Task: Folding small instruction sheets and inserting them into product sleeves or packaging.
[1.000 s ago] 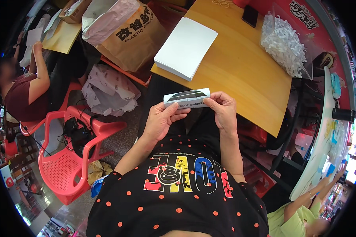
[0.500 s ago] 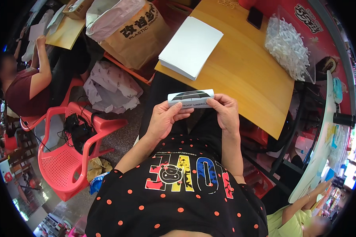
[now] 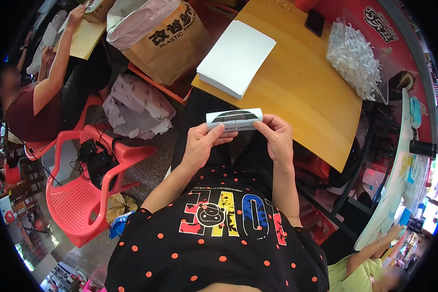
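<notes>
Stretching away from the person's lap, the wooden surface (image 3: 306, 92) runs out of the picture at the top, so its far edge cannot be seen. Next in size come two co-workers: one in a dark red top (image 3: 24, 114), partly lost in the dark rim at far left, and one in light green (image 3: 357, 272), cut off by the lower edge. A red plastic chair (image 3: 75, 202) stands at left, its seat partly hidden under a tangle of black cables (image 3: 95, 160). Above it, a brown sack (image 3: 168, 61) is cropped at the top, its contents out of sight. On the surface's far right, a clear box holds white strips (image 3: 353, 61), heaped too thickly to tell apart. A stack of white paper (image 3: 236, 56) lies at the near left corner. Below it, both hands are clamped on the two ends of a pale rolled sheet (image 3: 234, 120), which is held above the lap: the left hand (image 3: 199, 145) and right hand (image 3: 279, 141) press thumbs on its front, covering some lettering, most fingers hidden behind. Smallest, a dark phone (image 3: 315, 23) lies near the box, its screen unreadable.
</notes>
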